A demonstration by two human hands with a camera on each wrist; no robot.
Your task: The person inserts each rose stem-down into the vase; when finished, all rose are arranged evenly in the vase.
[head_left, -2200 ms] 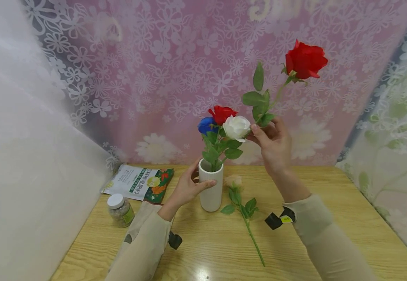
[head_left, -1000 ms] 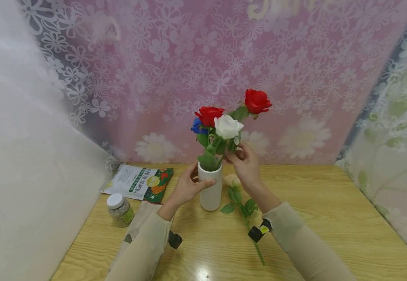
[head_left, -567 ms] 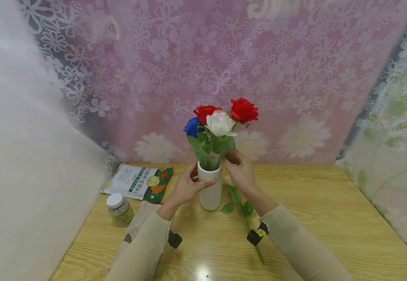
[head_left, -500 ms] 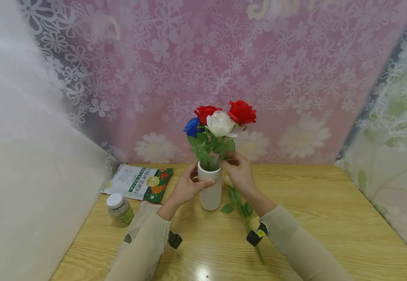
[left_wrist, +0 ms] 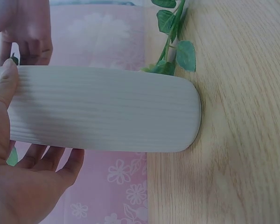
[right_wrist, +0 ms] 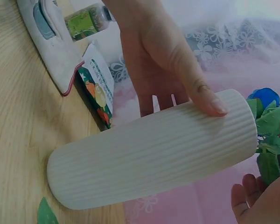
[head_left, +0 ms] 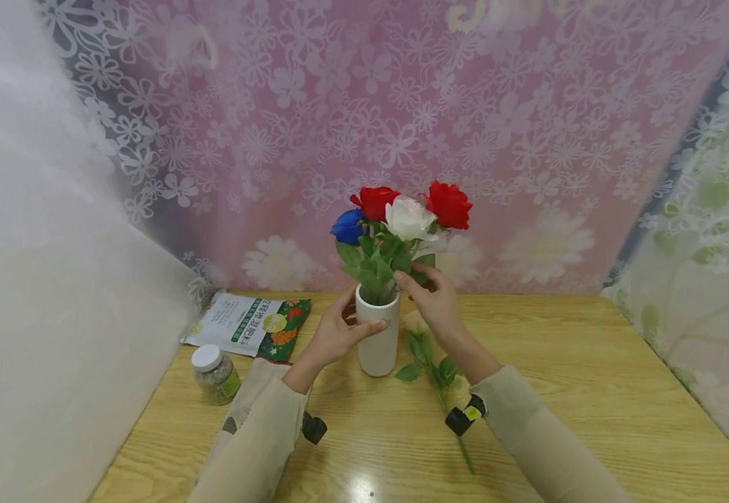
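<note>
My left hand (head_left: 336, 339) grips the white ribbed vase (head_left: 378, 349) from the left, thumb across its front; the vase stands upright. From its mouth rise a blue rose (head_left: 347, 227), a red rose (head_left: 373, 202) and a white rose (head_left: 410, 218). Another red rose (head_left: 448, 205) leans right, its lower stem hidden behind leaves. Beside the rim, my right hand (head_left: 433, 300) is among the leaves (right_wrist: 269, 165), thumb and fingers apart on either side of them. Whether it touches a stem is hidden. A further stem with leaves (head_left: 427, 353) lies under my right forearm, its bloom mostly covered.
On the left of the wooden table (head_left: 559, 391) lie a printed bag (head_left: 248, 325) and a greyish cloth item (head_left: 258, 384), partly under my left sleeve. A white-lidded jar (head_left: 216, 377) stands next to them. A pink floral curtain (head_left: 314, 140) hangs behind.
My right hand came down and left with the red rose to the vase mouth. In the last half second the hand and the right-hand blooms shifted slightly right. My left hand stayed.
</note>
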